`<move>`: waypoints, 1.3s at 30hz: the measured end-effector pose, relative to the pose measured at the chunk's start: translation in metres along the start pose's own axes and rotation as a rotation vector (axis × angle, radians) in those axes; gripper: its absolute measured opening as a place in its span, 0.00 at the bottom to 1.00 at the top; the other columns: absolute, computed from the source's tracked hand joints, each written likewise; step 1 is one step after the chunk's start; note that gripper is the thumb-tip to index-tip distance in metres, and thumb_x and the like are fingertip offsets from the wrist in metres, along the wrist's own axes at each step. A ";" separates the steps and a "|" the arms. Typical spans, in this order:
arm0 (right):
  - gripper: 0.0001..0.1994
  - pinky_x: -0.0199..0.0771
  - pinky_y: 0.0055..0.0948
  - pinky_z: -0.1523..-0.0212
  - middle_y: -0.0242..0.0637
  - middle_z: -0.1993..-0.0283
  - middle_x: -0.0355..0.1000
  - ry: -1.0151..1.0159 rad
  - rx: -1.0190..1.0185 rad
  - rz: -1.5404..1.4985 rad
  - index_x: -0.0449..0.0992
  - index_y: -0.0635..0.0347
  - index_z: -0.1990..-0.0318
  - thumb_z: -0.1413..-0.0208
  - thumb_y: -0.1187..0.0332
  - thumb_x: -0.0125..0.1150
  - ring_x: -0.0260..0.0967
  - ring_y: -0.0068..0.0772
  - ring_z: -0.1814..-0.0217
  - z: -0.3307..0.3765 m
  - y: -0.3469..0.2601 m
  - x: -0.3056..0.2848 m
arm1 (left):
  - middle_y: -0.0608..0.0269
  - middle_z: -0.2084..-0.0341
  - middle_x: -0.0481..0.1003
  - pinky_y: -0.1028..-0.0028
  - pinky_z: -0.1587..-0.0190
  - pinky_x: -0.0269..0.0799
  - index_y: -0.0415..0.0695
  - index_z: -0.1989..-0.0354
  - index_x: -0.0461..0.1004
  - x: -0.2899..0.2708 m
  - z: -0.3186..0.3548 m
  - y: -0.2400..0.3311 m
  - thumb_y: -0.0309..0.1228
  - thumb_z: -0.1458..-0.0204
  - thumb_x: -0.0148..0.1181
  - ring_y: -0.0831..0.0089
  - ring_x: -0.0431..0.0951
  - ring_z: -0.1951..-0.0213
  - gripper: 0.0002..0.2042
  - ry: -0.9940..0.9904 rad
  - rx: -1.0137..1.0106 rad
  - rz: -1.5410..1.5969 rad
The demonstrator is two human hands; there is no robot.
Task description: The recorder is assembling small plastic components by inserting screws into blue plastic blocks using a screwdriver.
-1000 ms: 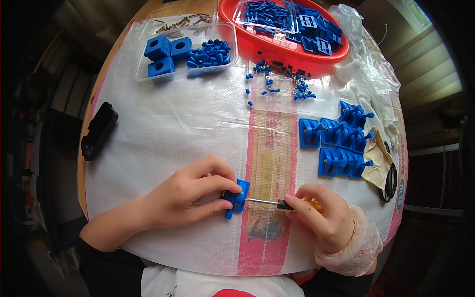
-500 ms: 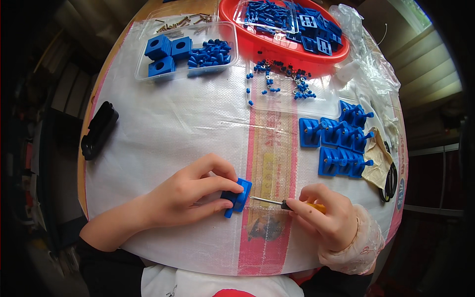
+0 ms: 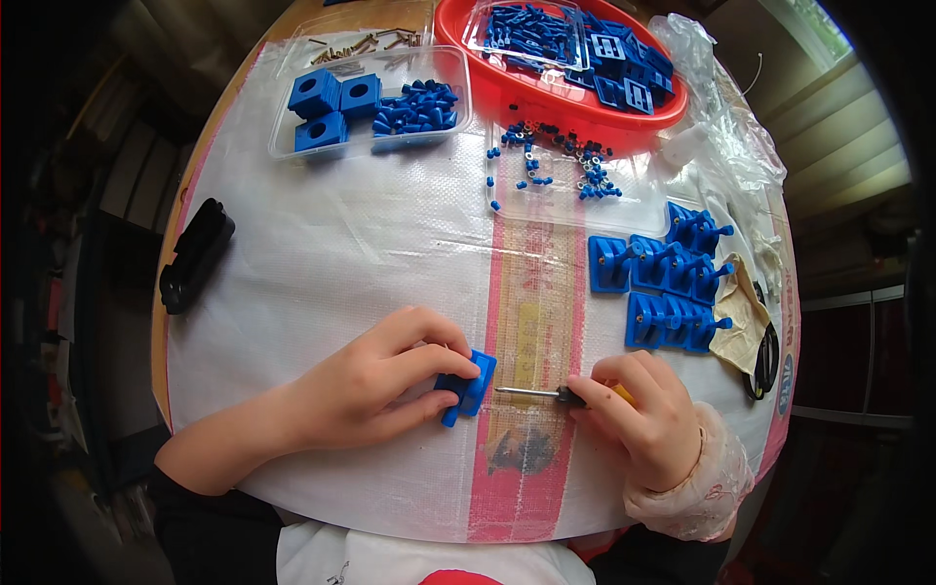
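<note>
Near the front of the table, my left hand (image 3: pixel 390 375) grips a blue plastic hook piece (image 3: pixel 477 382) with a square base, its peg pointing toward me. Fingertips and thumb cover part of it. My right hand (image 3: pixel 643 414) is closed round a screwdriver (image 3: pixel 531 392) with a dark and yellow handle. The thin metal shaft points left at the blue piece, and its tip stops just short of the base. To the right, beyond my right hand, stand several similar blue hook pieces (image 3: pixel 668 268) in rows.
At the back left, a clear tray (image 3: pixel 370 139) holds blue square plates, small pegs and screws. A red basin (image 3: pixel 458 58) of blue parts stands beside it. Small blue caps and rings (image 3: pixel 585 171) lie on a clear lid. A black case (image 3: pixel 198 255) is left; scissors (image 3: pixel 766 361) and a cloth right.
The screwdriver has shifted slightly and turned in my right hand, its shaft now nearly level. My left hand and the blue hook piece have hardly moved.
</note>
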State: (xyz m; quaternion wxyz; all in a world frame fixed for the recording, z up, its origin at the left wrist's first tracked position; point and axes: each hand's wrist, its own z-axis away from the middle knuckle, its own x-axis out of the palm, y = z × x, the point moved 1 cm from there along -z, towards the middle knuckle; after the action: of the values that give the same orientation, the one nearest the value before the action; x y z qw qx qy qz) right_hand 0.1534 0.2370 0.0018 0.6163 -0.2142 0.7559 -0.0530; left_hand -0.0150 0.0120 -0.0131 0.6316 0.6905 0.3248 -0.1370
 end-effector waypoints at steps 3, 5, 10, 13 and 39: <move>0.18 0.70 0.33 0.63 0.36 0.63 0.70 0.056 0.032 0.009 0.77 0.60 0.56 0.59 0.73 0.67 0.70 0.36 0.62 -0.006 -0.005 -0.005 | 0.58 0.54 0.70 0.70 0.55 0.71 0.44 0.55 0.73 0.000 -0.002 0.004 0.25 0.57 0.70 0.63 0.71 0.53 0.19 0.031 0.044 -0.070; 0.19 0.71 0.33 0.63 0.36 0.62 0.70 0.109 0.014 0.039 0.76 0.61 0.56 0.60 0.74 0.67 0.71 0.37 0.61 -0.006 -0.008 -0.008 | 0.57 0.54 0.71 0.67 0.50 0.69 0.44 0.56 0.73 0.000 -0.003 0.005 0.27 0.58 0.71 0.61 0.71 0.52 0.19 0.045 0.063 -0.074; 0.19 0.72 0.32 0.65 0.39 0.63 0.71 0.117 -0.098 0.041 0.76 0.65 0.56 0.60 0.77 0.67 0.72 0.38 0.64 -0.005 -0.020 -0.016 | 0.57 0.56 0.71 0.66 0.48 0.68 0.44 0.56 0.72 0.000 -0.002 0.006 0.28 0.58 0.72 0.60 0.71 0.51 0.20 -0.003 0.030 -0.037; 0.18 0.73 0.33 0.66 0.41 0.63 0.72 0.032 -0.032 -0.212 0.75 0.66 0.56 0.59 0.78 0.66 0.72 0.41 0.65 -0.012 -0.029 -0.018 | 0.57 0.57 0.72 0.68 0.52 0.71 0.44 0.56 0.72 0.000 0.001 0.002 0.27 0.59 0.72 0.62 0.73 0.53 0.21 0.050 0.051 -0.010; 0.18 0.76 0.21 0.59 0.39 0.47 0.72 -0.180 0.648 -1.596 0.67 0.66 0.41 0.40 0.78 0.55 0.72 0.22 0.51 -0.046 -0.033 0.036 | 0.54 0.61 0.75 0.71 0.62 0.76 0.38 0.57 0.74 -0.001 0.004 0.013 0.17 0.59 0.69 0.62 0.78 0.62 0.18 0.334 0.283 -0.051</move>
State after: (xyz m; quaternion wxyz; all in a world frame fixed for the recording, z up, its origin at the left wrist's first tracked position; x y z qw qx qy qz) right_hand 0.1124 0.1847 -0.0089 0.4829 -0.4980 0.2754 -0.6655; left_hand -0.0071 0.0077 -0.0032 0.4622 0.7770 0.4196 -0.0809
